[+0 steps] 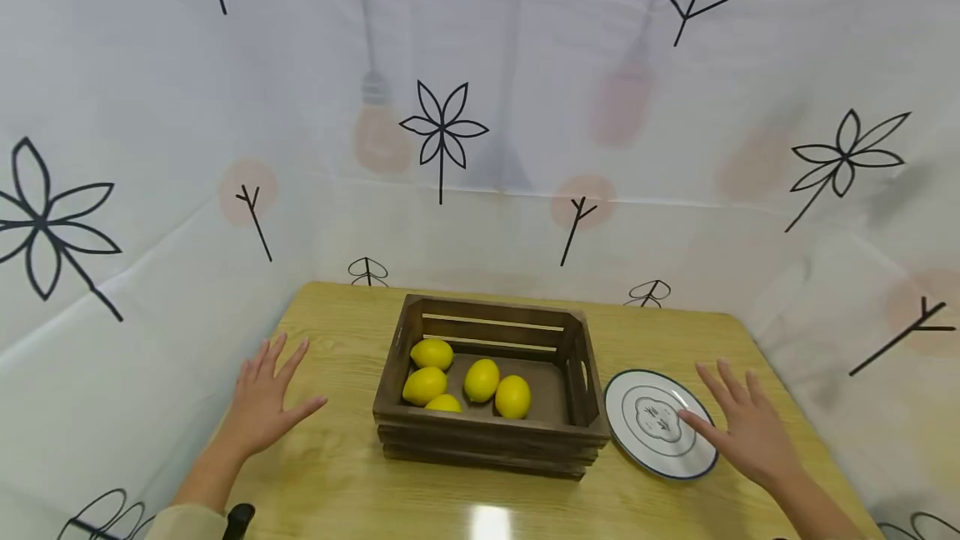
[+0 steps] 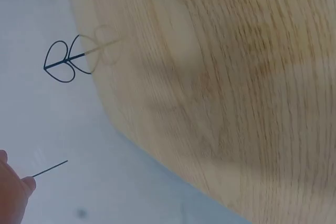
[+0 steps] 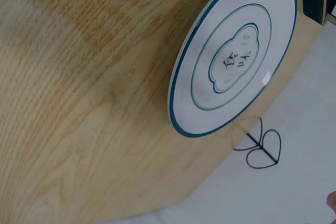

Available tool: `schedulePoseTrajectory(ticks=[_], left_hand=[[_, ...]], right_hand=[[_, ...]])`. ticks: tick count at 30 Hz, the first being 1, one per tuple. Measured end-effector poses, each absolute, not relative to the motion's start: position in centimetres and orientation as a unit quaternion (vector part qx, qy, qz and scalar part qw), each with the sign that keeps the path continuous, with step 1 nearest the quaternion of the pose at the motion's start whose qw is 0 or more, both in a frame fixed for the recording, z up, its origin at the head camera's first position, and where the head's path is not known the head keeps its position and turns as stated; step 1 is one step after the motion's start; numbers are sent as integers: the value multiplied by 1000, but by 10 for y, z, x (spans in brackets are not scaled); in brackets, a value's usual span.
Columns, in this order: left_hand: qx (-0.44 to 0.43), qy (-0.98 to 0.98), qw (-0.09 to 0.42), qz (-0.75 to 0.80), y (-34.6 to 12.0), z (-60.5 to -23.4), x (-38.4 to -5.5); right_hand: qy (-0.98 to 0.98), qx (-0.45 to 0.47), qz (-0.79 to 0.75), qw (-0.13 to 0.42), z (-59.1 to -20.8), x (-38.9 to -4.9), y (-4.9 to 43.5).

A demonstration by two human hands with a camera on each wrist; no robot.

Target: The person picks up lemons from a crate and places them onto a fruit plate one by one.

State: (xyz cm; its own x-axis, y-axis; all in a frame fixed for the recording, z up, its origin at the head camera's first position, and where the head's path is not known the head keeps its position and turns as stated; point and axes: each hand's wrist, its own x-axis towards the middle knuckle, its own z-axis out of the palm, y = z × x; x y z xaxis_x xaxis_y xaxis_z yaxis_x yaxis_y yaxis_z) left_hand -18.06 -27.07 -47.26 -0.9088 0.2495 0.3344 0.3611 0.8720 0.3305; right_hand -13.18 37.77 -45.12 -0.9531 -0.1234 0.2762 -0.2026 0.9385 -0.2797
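Note:
My left hand hovers over the left side of the table, fingers spread and holding nothing. On the right, my right hand is likewise spread and bare, its thumb overlapping the view of a white plate with a dark blue rim. Between the hands stands a brown slatted wooden crate. Several yellow lemons lie inside it, among them one lemon near the middle and another lemon at the back left. The front wall partly hides one lemon. In the right wrist view the plate shows printed characters at its centre.
The wood-grain table has rounded far corners. A white cloth printed with flowers and twigs hangs behind it and along both sides. The plate lies close by the crate's right end.

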Motion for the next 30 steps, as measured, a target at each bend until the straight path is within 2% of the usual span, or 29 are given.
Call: schedulePoseTrajectory(ticks=[10, 30], left_hand=[[-185, -943, 161, -223, -259, -470, -186], [-211, -893, 33, -395, -215, -459, -196]], right_hand=[[-973, 86, 172, 129, -452, -135, 374], [-953, 93, 260, 128, -436, -144, 345]])
